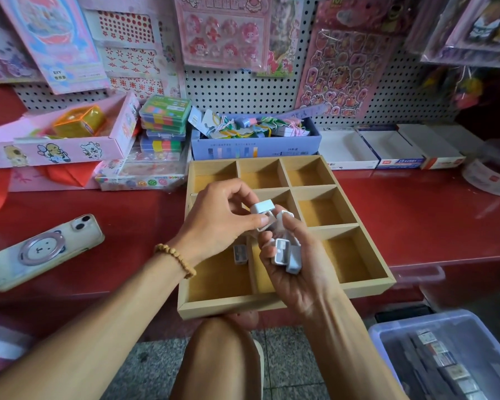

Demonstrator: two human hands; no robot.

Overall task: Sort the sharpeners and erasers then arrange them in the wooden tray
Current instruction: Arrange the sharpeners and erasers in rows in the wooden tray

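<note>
A wooden tray (364,280) with several compartments lies on the red counter, its front edge over the counter's lip. My left hand (217,219) hovers above the tray's middle and pinches a pale blue-white sharpener (262,207) between thumb and fingers. My right hand (296,264), palm up beside it, cups several white and pale blue sharpeners (286,254). One sharpener (240,254) lies in the front-left compartment, partly hidden by my hands. The other compartments show bare yellow bottoms.
A phone (45,251) lies on the counter to the left. Behind the tray stands a blue box (256,145) of small stationery, with white boxes (387,150) to its right. A clear bin (445,356) of erasers sits low at the right. My knee (223,350) is under the tray's front.
</note>
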